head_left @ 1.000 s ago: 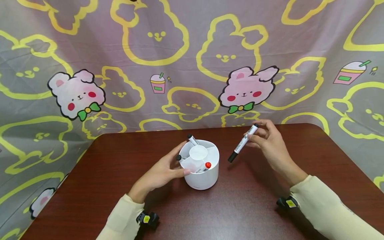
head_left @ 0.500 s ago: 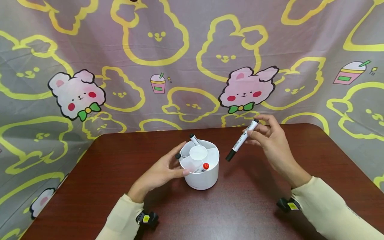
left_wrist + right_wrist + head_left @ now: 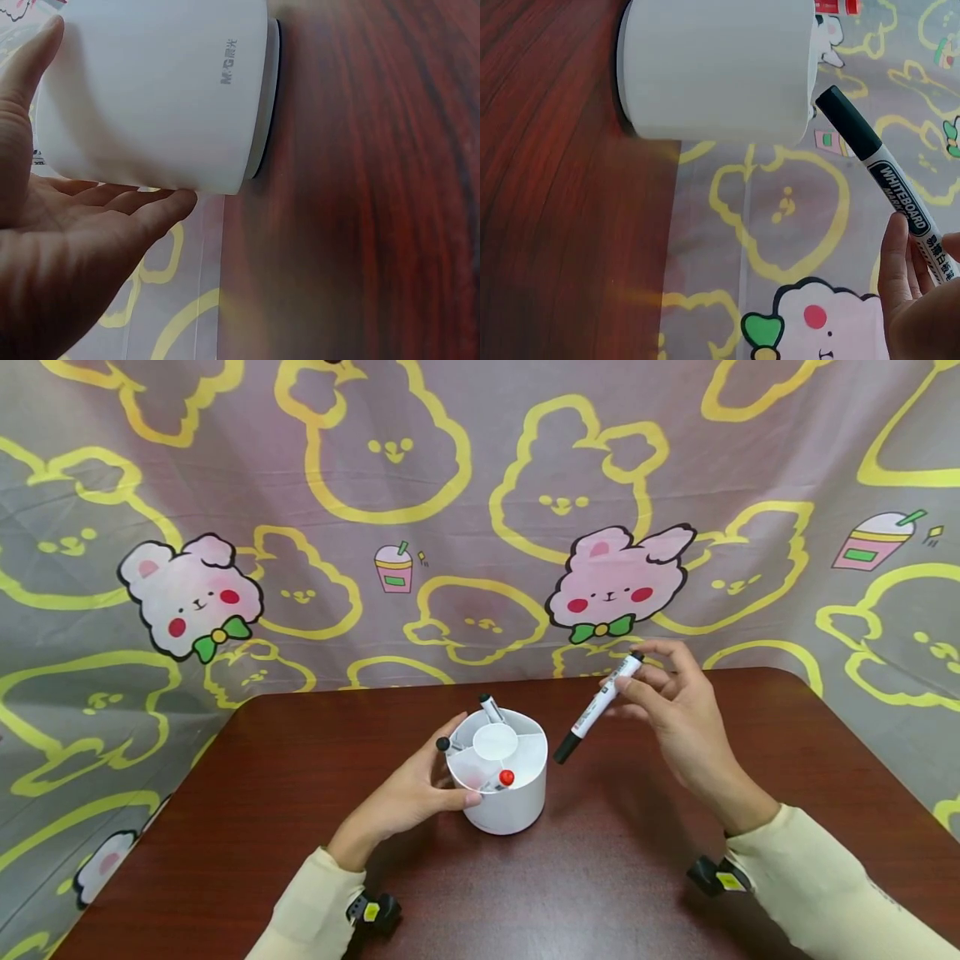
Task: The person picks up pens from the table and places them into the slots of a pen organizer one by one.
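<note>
A round white pen holder (image 3: 513, 810) with divided compartments stands on the table. My left hand (image 3: 408, 797) holds it from the left, thumb on the near side and fingers along the far-left side. Inside lean a black-capped marker (image 3: 491, 707) at the back, another black-ended marker (image 3: 444, 744) at the left and a red-ended marker (image 3: 507, 777) in front. To the right, my right hand (image 3: 686, 727) pinches a white whiteboard marker (image 3: 602, 702) in the air. Its black cap (image 3: 847, 121) slants down toward the holder's right rim, apart from it.
The dark red-brown wooden table (image 3: 600, 877) spreads around the holder. A curtain (image 3: 450, 485) with cartoon bears hangs just behind its far edge. Each wrist wears a small black camera, such as the left wrist camera (image 3: 384, 912).
The pen holder has turned a little: its back marker shifted right and the red-ended one left. My right hand rose slightly, and its marker moved left toward the holder.
</note>
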### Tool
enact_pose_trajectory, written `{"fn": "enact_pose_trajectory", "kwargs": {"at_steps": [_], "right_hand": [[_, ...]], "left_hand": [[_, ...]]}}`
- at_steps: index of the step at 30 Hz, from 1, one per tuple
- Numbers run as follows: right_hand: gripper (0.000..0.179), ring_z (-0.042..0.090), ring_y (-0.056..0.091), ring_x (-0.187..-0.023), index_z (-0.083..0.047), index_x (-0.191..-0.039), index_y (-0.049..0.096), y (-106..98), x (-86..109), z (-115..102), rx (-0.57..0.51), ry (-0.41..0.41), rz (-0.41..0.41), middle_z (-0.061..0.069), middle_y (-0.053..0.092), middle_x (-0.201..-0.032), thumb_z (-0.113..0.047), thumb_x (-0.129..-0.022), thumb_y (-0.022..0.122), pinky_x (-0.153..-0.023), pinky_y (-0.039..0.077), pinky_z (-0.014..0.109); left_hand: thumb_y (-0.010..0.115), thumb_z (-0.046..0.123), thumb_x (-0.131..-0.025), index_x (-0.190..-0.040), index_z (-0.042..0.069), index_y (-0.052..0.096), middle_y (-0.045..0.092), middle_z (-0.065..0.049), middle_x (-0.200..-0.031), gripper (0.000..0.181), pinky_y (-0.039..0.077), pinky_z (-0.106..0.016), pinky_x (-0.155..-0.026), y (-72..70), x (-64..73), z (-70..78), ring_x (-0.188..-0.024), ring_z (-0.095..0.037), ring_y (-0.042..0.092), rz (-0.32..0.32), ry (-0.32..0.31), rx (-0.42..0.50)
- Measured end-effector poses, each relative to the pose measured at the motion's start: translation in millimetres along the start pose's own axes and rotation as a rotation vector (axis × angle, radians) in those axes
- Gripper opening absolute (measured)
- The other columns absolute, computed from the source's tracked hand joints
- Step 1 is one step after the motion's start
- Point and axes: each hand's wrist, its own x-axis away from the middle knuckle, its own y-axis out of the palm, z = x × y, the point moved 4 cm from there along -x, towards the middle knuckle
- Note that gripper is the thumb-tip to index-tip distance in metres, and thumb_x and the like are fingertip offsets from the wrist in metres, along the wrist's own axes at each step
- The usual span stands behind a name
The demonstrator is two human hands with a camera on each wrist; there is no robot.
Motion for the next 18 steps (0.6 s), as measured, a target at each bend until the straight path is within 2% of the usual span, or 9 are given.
{"fn": "enact_pose_trajectory", "kwargs": {"at_steps": [3,8,18], "right_hand": [[0.032,0.015,0.076,-0.091,-0.011,-0.129,0.052,5,1.1,-1,0.0,-0.005,-0.006,0.002,0.078,-0.104,0.003,-0.102,0.061,-0.078,0.064,0.031],[0.032,0.015,0.076,-0.093,-0.012,-0.129,0.053,14,0.8,-1,0.005,-0.015,-0.012,0.001,0.078,-0.104,0.003,-0.102,0.061,-0.079,0.064,0.032],[0.029,0.014,0.075,-0.088,-0.012,-0.124,0.056,24,-1.5,7,0.021,-0.038,-0.006,0.003,0.077,-0.101,0.005,-0.101,0.061,-0.078,0.065,0.035]], "left_hand": [[0.085,0.009,-0.088,-0.169,0.013,0.012,0.037,-0.017,-0.164,0.109,0.044,-0.048,-0.115,1.1,-0.3,0.1,-0.137,-0.033,0.052,0.008,0.002,-0.011],[0.085,0.009,-0.088,-0.168,0.015,0.012,0.037,-0.017,-0.163,0.109,0.044,-0.047,-0.115,2.5,-0.8,-1.6,-0.137,-0.032,0.05,0.023,-0.009,-0.017],[0.087,0.012,-0.086,-0.169,0.015,0.009,0.03,-0.014,-0.168,0.114,0.039,-0.052,-0.12,5.0,-1.8,-3.8,-0.146,-0.033,0.043,0.053,-0.033,-0.039]]}}
